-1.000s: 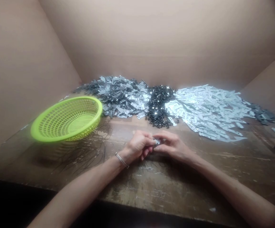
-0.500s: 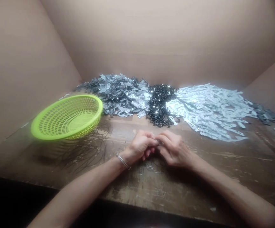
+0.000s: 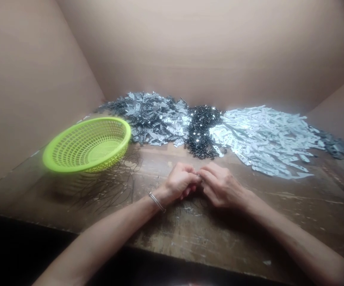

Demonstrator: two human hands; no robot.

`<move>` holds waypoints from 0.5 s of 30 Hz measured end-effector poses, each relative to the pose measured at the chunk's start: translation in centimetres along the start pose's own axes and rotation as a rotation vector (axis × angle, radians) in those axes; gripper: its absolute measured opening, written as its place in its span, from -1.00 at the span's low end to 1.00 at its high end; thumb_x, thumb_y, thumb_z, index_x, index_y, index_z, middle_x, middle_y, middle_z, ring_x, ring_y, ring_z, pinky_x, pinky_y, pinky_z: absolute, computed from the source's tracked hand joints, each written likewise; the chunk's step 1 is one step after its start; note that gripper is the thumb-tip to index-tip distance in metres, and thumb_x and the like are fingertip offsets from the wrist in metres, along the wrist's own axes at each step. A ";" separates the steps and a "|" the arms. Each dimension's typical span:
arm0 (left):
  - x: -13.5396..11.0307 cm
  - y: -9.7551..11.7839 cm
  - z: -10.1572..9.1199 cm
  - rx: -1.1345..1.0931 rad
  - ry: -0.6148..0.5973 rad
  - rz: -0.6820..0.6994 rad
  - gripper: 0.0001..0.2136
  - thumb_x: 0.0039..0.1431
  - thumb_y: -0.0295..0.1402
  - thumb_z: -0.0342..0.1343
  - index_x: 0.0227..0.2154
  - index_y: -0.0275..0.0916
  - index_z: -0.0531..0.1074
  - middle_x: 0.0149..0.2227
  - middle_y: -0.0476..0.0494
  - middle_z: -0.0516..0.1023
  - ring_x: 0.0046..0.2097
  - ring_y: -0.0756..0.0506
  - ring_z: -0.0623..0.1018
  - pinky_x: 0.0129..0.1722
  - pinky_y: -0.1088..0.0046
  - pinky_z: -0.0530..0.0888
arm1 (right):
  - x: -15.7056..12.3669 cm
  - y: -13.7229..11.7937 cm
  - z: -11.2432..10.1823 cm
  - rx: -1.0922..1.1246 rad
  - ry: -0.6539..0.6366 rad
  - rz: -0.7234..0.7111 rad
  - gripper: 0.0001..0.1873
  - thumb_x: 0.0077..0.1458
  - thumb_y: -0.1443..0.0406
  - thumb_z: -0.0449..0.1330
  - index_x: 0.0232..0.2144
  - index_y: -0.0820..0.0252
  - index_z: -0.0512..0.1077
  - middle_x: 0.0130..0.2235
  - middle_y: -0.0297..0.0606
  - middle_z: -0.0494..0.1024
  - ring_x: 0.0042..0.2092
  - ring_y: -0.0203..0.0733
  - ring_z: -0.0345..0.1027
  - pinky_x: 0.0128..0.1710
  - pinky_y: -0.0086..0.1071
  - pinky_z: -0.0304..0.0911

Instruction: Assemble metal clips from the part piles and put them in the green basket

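My left hand (image 3: 180, 182) and my right hand (image 3: 219, 184) meet fingertip to fingertip over the worn wooden table (image 3: 249, 222), both with fingers curled in a pinch. Whatever sits between the fingertips is hidden by the fingers. A metal bangle (image 3: 156, 201) circles my left wrist. Behind the hands lie three heaps: dark grey metal pieces (image 3: 150, 117), small black parts (image 3: 201, 131), and pale silver strips (image 3: 267, 137).
A lime green plastic basket (image 3: 88, 143) stands at the left with nothing in it. Thin black threads (image 3: 109, 184) lie scattered in front of it. Cardboard walls (image 3: 25, 87) close in the left, back and right. A few dark pieces (image 3: 335, 146) lie far right.
A small shiny piece showed between my fingertips a second ago; my fingers have closed over it. Both hands stay in the same spot and the view has shifted slightly.
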State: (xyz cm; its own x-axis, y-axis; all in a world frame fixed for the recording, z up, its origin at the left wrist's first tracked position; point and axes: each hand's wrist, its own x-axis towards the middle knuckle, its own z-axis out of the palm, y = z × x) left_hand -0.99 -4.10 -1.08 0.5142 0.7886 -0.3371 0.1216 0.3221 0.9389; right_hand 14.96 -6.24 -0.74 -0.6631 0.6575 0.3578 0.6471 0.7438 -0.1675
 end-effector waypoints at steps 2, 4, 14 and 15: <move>0.1 -0.2 0.0 0.002 0.001 0.014 -0.89 -0.15 -0.37 0.01 -0.59 -0.33 0.24 -0.72 0.03 0.29 -0.79 0.13 0.19 -0.87 0.65 0.03 | 0.0 0.0 0.2 -0.036 -0.010 -0.003 -0.73 -0.13 0.42 -0.03 -0.28 0.35 0.27 -0.37 -0.10 0.30 -0.32 -0.16 0.13 -0.39 -0.31 0.14; 0.1 -0.4 -0.1 0.006 0.000 0.036 -0.88 -0.14 -0.36 0.01 -0.59 -0.33 0.24 -0.71 0.02 0.30 -0.78 0.13 0.20 -0.87 0.65 0.04 | 0.0 0.0 0.3 -0.062 -0.017 0.005 -0.70 -0.14 0.43 -0.02 -0.27 0.37 0.27 -0.36 -0.09 0.30 -0.32 -0.15 0.13 -0.39 -0.30 0.14; 0.1 -0.1 0.5 -0.032 0.035 0.044 -0.88 -0.13 -0.36 0.01 -0.60 -0.33 0.23 -0.71 0.03 0.28 -0.79 0.14 0.19 -0.86 0.66 0.04 | 0.0 0.1 0.3 0.006 0.041 -0.008 -0.70 -0.13 0.45 -0.04 -0.24 0.36 0.25 -0.33 -0.08 0.30 -0.30 -0.15 0.15 -0.36 -0.26 0.17; 0.1 -0.1 0.5 -0.042 0.031 0.040 -0.87 -0.13 -0.36 0.01 -0.60 -0.33 0.23 -0.71 0.04 0.28 -0.79 0.14 0.19 -0.86 0.67 0.03 | 0.0 0.2 0.2 0.018 0.045 -0.015 -0.70 -0.12 0.45 -0.04 -0.24 0.35 0.25 -0.32 -0.09 0.31 -0.30 -0.15 0.15 -0.36 -0.25 0.17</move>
State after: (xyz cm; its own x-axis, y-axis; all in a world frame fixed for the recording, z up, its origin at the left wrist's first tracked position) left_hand -0.55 -4.28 -1.15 0.4912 0.8169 -0.3024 0.0658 0.3114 0.9480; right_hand 14.96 -6.08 -0.98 -0.6547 0.6409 0.4008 0.6303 0.7555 -0.1786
